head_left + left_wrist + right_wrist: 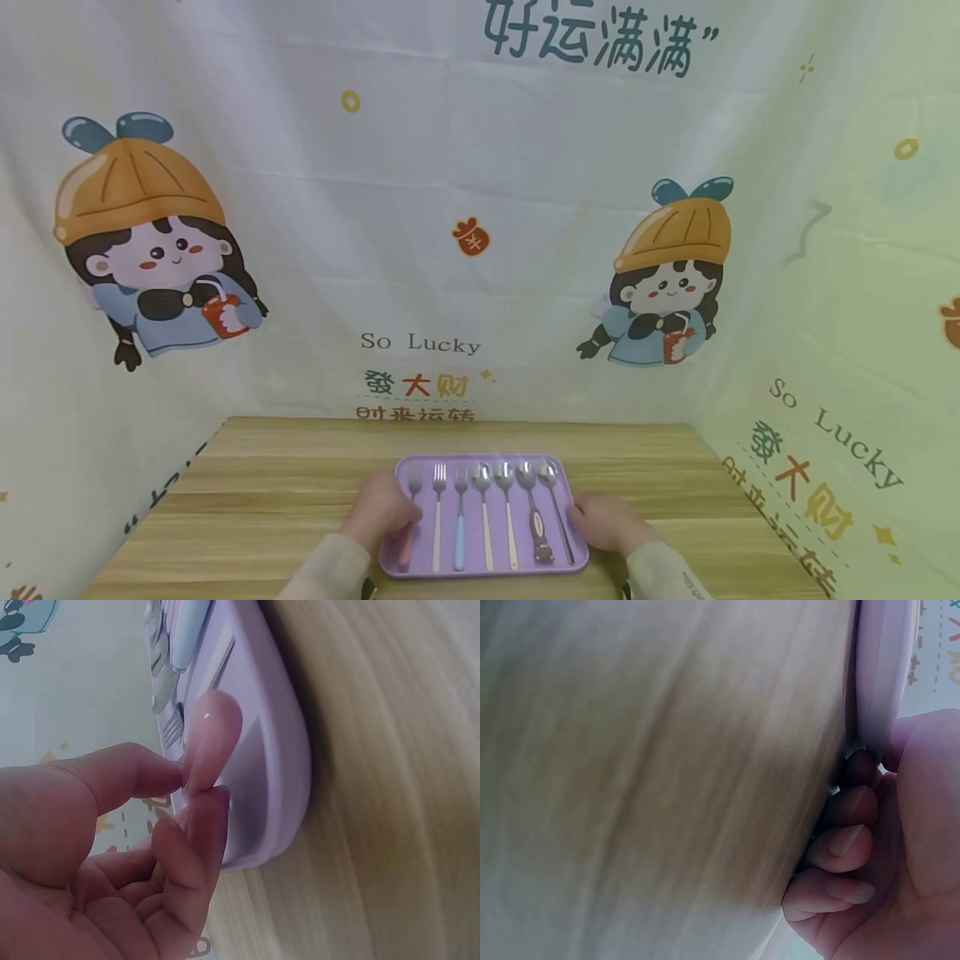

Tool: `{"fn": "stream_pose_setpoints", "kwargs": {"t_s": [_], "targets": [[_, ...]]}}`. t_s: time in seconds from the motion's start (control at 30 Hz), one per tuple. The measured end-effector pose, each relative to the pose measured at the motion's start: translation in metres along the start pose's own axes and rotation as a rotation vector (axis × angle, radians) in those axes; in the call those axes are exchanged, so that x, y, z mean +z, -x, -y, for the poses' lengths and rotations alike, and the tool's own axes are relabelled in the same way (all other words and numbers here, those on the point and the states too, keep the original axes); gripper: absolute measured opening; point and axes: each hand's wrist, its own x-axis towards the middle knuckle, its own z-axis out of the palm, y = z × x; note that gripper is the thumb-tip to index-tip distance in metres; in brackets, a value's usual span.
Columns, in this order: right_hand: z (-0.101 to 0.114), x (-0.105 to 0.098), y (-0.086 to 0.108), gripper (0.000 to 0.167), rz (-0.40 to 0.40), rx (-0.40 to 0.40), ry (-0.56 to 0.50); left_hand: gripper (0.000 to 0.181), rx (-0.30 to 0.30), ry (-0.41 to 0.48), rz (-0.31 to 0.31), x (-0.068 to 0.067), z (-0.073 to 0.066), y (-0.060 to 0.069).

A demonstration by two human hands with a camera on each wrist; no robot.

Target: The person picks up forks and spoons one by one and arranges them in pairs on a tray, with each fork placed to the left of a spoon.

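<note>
A lilac tray [422, 560] lies on the wooden table, with forks and spoons side by side in it. At its left end my left hand [382, 508] pinches the pink handle [215, 735] of a fork [416, 478] between thumb and fingers. Beside that are a fork with a pale handle [438, 529] and a fork with a light blue handle [460, 537]. Several spoons follow to the right, one with a brown bear-shaped handle [540, 542]. My right hand [609, 521] grips the tray's right rim [885, 675], fingers curled beneath and thumb partly hidden.
The wooden tabletop [300, 467] extends around the tray. Behind it hangs a white printed cloth [420, 167] with cartoon figures and lettering, and more cloth hangs at the left and right sides.
</note>
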Motion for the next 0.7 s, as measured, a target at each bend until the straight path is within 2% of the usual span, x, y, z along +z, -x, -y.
{"fn": "stream_pose_setpoints", "kwargs": {"t_s": [0.23, 0.37, 0.53, 0.7], "targets": [[0.009, -0.009, 0.006, 0.034, 0.022, 0.029, -0.049, 0.02, 0.011, -0.026, -0.007, 0.002, 0.0, 0.002], [0.012, -0.012, 0.008, 0.033, 0.021, 0.028, -0.038, 0.018, 0.019, -0.036, -0.013, 0.004, 0.001, 0.002], [0.013, -0.012, 0.008, 0.031, 0.014, 0.031, -0.069, 0.018, 0.026, -0.028, -0.017, 0.004, 0.001, 0.003], [0.007, -0.006, 0.005, 0.038, 0.015, 0.022, -0.034, 0.018, 0.024, -0.021, -0.017, 0.004, 0.002, 0.002]]}}
